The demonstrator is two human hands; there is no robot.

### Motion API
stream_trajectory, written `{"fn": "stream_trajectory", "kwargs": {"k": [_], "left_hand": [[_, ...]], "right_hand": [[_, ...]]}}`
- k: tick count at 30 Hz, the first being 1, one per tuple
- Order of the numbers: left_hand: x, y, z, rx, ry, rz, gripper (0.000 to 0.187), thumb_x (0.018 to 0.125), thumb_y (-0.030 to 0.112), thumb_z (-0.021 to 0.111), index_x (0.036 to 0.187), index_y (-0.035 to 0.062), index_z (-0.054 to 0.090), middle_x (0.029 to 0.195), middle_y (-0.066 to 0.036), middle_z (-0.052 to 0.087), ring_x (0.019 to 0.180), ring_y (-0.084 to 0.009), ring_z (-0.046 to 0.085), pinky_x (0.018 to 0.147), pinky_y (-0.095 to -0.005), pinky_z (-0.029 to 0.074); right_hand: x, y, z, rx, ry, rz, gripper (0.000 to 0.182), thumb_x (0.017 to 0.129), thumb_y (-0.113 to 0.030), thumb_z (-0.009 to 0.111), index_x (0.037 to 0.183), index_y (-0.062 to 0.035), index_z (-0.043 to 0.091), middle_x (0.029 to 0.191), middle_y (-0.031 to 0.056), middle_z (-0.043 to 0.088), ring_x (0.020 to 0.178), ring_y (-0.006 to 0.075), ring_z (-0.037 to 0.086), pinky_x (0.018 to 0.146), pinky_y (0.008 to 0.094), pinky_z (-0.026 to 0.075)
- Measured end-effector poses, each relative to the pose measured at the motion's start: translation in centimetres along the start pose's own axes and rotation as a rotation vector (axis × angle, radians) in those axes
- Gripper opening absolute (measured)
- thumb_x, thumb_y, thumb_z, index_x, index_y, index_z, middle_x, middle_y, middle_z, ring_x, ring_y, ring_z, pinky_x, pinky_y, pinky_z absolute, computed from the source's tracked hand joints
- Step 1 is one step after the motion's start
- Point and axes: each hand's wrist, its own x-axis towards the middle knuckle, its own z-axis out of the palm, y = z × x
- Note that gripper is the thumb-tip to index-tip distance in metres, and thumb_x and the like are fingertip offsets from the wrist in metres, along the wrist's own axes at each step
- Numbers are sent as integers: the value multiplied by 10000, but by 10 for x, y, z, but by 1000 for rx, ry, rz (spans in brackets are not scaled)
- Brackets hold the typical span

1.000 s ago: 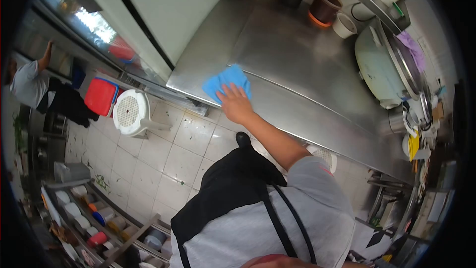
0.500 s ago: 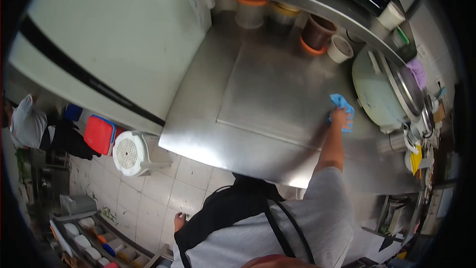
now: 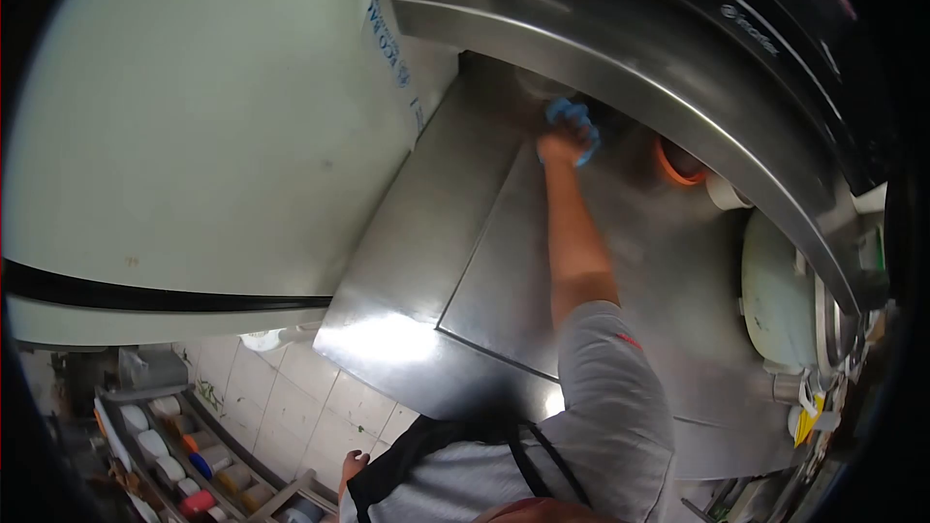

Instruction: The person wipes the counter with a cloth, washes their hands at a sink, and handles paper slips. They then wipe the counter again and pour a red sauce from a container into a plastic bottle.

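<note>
My right hand (image 3: 564,143) is closed around a crumpled blue cloth (image 3: 573,119), pressed against the steel counter (image 3: 407,232) near its back, under the edge of the steel shelf. A container, mostly hidden, stands just behind the cloth. My left hand (image 3: 355,465) hangs low beside my body, over the tiled floor, with its fingers partly in view and nothing visible in it; how far they are apart is too small to tell.
A steel shelf (image 3: 620,68) overhangs the counter's back. Beneath it are an orange-rimmed container (image 3: 678,165) and a white cup (image 3: 725,194). A large pale green cooker (image 3: 775,291) stands right. The pale fridge (image 3: 194,136) borders the left side.
My right hand has moved with the blue cloth from the counter's right side to its back left. The view has shifted closer to the shelf, and the red container and the person at left are out of view.
</note>
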Motion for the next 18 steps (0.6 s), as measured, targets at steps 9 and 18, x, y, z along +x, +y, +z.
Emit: {"fn": "stream_trajectory", "kwargs": {"k": [9,18], "left_hand": [[-27,-4,9,19,1,45,470,685,298,563,1030,-13,486,866,-235,562,795,-323,559,707,-368,444],[-31,-30,12,-180,32,-21,486,695,323,549,1036,-18,488,983,-232,530,936,-332,508,803,-357,404]], "right_hand": [[-69,-132,13,96,-150,-760,412,837,-259,333,1236,-157,334,1317,55,256,1225,297,180,995,420,124],[-323,-136,19,303,-170,-1207,346,784,-246,427,1093,-102,489,1185,124,409,1175,354,250,936,506,188]]}}
